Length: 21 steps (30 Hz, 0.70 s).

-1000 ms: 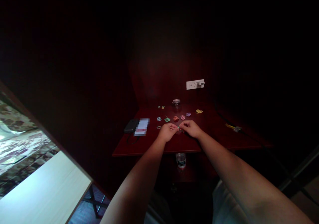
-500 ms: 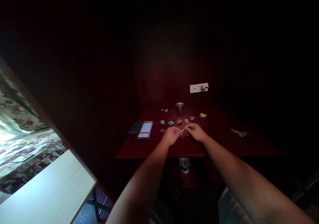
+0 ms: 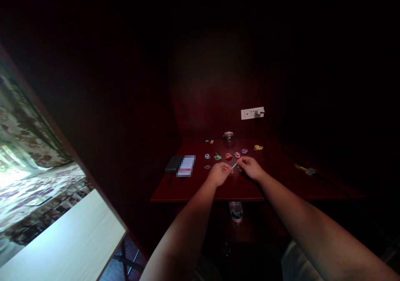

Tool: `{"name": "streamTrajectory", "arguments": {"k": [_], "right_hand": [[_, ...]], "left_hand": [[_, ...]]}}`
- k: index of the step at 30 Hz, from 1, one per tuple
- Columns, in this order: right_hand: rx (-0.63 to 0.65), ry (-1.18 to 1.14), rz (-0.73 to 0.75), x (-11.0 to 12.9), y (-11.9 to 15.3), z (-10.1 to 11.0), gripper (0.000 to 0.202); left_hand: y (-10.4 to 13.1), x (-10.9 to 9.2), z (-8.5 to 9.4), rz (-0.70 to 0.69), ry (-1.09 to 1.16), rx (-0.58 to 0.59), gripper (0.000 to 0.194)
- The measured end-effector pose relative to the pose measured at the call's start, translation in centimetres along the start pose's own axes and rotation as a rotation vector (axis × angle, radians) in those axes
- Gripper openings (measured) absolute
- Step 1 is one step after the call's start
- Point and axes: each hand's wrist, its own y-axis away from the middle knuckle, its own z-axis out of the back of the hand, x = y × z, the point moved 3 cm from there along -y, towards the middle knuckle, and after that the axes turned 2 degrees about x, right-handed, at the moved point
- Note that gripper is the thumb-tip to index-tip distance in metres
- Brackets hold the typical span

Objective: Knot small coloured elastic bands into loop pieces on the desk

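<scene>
My left hand [image 3: 220,173] and my right hand [image 3: 250,168] are both closed in a pinch above the dark red desk [image 3: 187,192]. Between their fingertips a green hair tie [image 3: 234,165] is drawn out into a short strip. Beyond the hands lies a row of small piles of hair ties: blue [image 3: 207,156], green [image 3: 218,157], orange-red [image 3: 228,156], pink [image 3: 237,155], purple [image 3: 244,151] and yellow [image 3: 258,147]. A single greyish tie [image 3: 207,167] rests left of my left hand.
A lidded clear jar [image 3: 228,135] stands at the back, with a few loose ties [image 3: 211,142] to its left. At the left lie a phone [image 3: 186,165] and a black case [image 3: 173,164]. A yellow-and-black cable [image 3: 310,171] lies right. A bottle [image 3: 236,214] stands below the desk.
The green hair tie shows longer between my hands, which are slightly farther apart. The whole view has shifted a little, so the desk things appear lower and farther right.
</scene>
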Motion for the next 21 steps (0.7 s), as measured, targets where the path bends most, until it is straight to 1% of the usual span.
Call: {"name": "streamTrajectory", "arguments": {"k": [4,9,15,21], "right_hand": [[0.083,0.071,0.025,0.14,0.04,-0.36,0.025],[0.019,0.041,0.011,0.2,0.02,-0.05,0.025],[0.099,0.109,0.042,0.01,0.02,-0.39,0.024],[0.097,0.123,0.044,-0.57,-0.16,-0.32,0.024]], "left_hand": [[-0.01,0.13,-0.02,0.017,-0.021,-0.014,0.013],[0.18,-0.28,0.02,0.024,-0.012,-0.006,0.015],[0.28,-0.44,0.06,0.034,-0.042,-0.013,0.015],[0.27,-0.35,0.15,0.02,-0.091,-0.025,0.016]]}}
